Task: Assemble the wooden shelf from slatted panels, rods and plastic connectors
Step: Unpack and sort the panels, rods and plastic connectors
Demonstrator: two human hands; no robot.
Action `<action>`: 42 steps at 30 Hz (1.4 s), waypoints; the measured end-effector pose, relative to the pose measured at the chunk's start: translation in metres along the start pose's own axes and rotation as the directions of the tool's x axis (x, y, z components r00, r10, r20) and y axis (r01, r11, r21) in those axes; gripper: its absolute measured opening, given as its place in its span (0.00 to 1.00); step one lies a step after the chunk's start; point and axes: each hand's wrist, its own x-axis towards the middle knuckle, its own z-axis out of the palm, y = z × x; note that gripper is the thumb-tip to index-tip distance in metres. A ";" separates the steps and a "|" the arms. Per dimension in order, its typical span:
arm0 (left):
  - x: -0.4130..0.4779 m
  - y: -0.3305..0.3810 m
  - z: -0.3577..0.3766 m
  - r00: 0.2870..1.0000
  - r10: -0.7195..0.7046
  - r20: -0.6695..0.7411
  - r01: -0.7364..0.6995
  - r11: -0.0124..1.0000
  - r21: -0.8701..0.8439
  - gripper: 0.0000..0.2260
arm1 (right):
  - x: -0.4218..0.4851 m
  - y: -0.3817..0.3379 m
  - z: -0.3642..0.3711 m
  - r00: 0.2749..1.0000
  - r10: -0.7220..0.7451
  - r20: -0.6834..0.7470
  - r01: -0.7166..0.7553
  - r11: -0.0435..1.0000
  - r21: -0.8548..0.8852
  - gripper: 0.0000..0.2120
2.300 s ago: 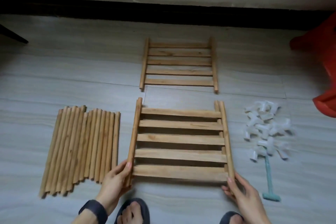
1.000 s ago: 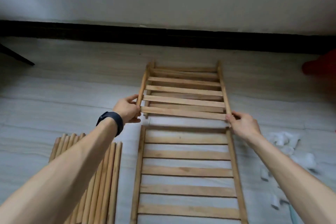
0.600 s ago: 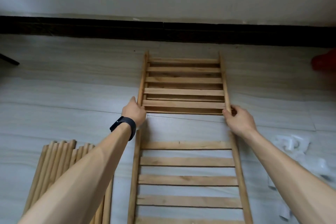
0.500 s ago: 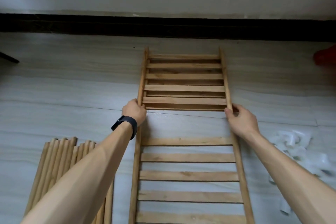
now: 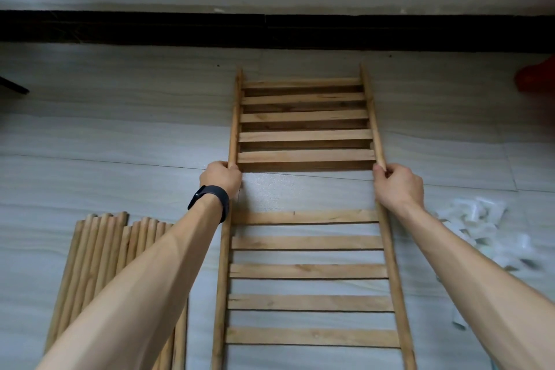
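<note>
Two slatted panels lie stacked on the floor ahead as the far slatted panel stack (image 5: 306, 135). My left hand (image 5: 220, 179) grips the near end of its left rail, and my right hand (image 5: 398, 183) grips the near end of its right rail. A second slatted panel (image 5: 306, 272) lies flat between my forearms, closer to me. A bundle of wooden rods (image 5: 99, 261) lies to the left, partly hidden by my left arm. White plastic connectors (image 5: 480, 231) are piled on the right.
A dark skirting board (image 5: 270, 30) runs along the wall just beyond the far panels. A red object (image 5: 537, 78) sits at the right edge, and a dark leg (image 5: 12, 85) pokes in at the left edge. The floor is grey tile.
Both hands left the near panel, carried a second panel forward and set it on the far one. Over the last half second the stack slid slightly away from me.
</note>
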 end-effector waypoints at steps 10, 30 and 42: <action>0.005 -0.004 0.003 0.998 -0.056 -0.006 0.056 0.995 0.080 0.19 | -0.005 0.005 0.001 0.995 0.095 -0.012 -0.093 0.989 0.118 0.22; -0.080 -0.101 -0.014 0.916 0.397 0.054 -0.398 0.890 0.222 0.32 | -0.099 0.071 0.000 0.995 -0.092 0.042 0.091 0.996 0.017 0.31; -0.158 -0.188 0.025 0.811 0.320 0.490 -0.581 0.537 0.611 0.42 | -0.200 0.132 0.050 0.867 -0.349 0.355 0.497 0.662 -0.561 0.36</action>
